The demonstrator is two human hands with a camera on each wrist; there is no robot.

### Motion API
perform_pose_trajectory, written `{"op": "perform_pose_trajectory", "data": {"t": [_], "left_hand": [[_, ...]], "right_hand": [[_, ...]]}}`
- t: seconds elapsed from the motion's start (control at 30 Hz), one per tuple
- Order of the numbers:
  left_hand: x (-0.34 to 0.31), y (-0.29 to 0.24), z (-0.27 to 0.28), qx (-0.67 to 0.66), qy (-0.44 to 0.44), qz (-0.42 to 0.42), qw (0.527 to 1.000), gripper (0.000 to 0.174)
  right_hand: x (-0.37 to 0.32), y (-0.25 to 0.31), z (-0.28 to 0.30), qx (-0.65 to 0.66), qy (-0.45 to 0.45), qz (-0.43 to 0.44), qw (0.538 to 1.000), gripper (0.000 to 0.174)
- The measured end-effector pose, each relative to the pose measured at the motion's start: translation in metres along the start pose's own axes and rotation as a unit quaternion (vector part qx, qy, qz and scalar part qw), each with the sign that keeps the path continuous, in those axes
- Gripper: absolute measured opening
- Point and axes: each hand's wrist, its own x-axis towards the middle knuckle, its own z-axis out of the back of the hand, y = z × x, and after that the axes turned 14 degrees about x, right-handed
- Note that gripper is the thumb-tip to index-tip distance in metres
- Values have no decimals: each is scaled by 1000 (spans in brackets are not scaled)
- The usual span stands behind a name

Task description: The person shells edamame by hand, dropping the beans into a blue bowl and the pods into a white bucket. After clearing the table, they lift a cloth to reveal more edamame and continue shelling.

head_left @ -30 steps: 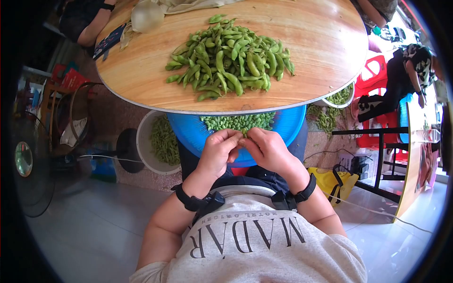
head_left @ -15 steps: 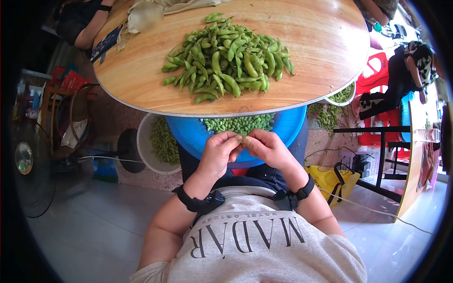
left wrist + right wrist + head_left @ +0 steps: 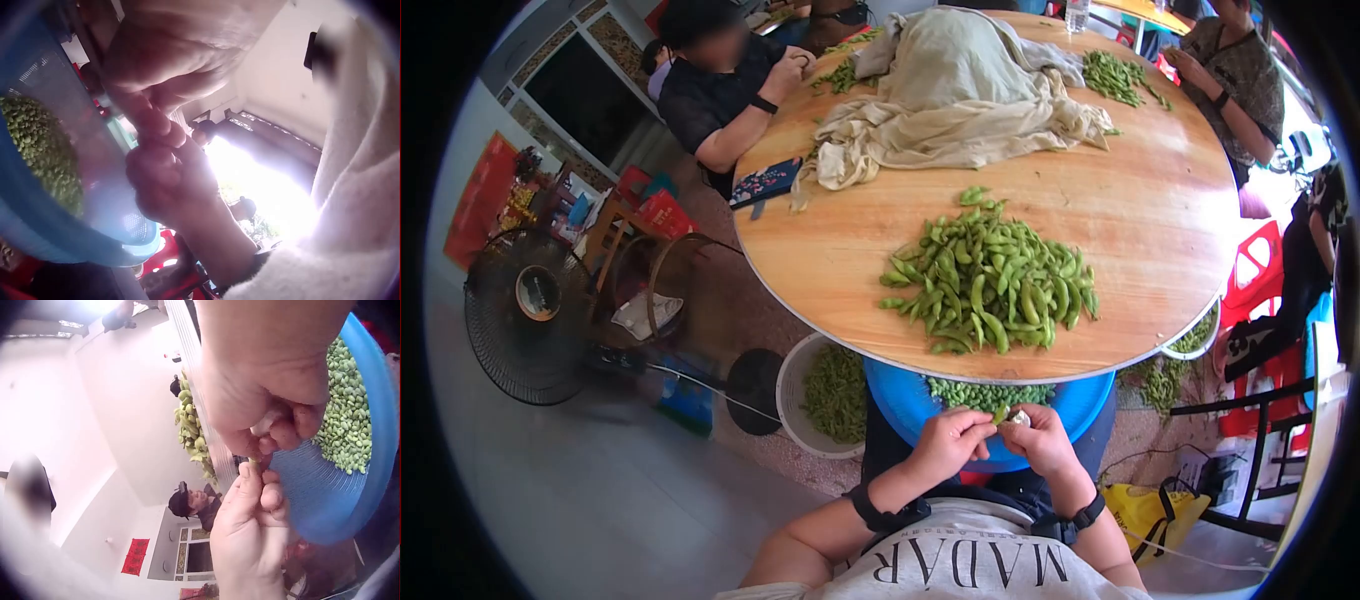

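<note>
Over the blue basin (image 3: 892,400), my left hand (image 3: 945,445) pinches a green soybean pod (image 3: 1000,414) between thumb and fingertips. My right hand (image 3: 1045,445) meets it from the other side, thumb and curled fingers at the pod's other end. Something small and white (image 3: 1022,418) shows among the right fingers; its kind I cannot tell. Both hands' fingertips come together in the right wrist view, where they mostly hide the pod. Shelled green soybeans (image 3: 347,409) lie in the basin below. A heap of unshelled pods (image 3: 995,275) sits on the round wooden table (image 3: 840,260).
A white bucket (image 3: 788,400) of pods stands left of the basin. Farther back on the table lie a draped cloth (image 3: 960,90) and another pod pile (image 3: 1115,78). Two people sit around the table. A fan (image 3: 530,315) stands at left, a yellow bag (image 3: 1150,515) at right.
The head view has tilted up, bringing the far side of the table into sight. My hands have turned a little apart at the fingertips, and the pod and white thing now show.
</note>
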Motion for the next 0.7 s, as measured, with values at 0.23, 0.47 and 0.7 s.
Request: {"op": "perform_pose_trajectory", "data": {"t": [0.23,0.47,0.7], "left_hand": [[-1,1,-10,50,-58,-70,995,12],[0,0,-6,55,-23,-49,997,11],[-2,10,-13,106,-75,-110,985,11]], "right_hand": [[2,-1,9,18,20,-24,999,13],[0,0,11,52,14,-57,997,17],[2,-3,7,50,-15,-56,997,9]]}}
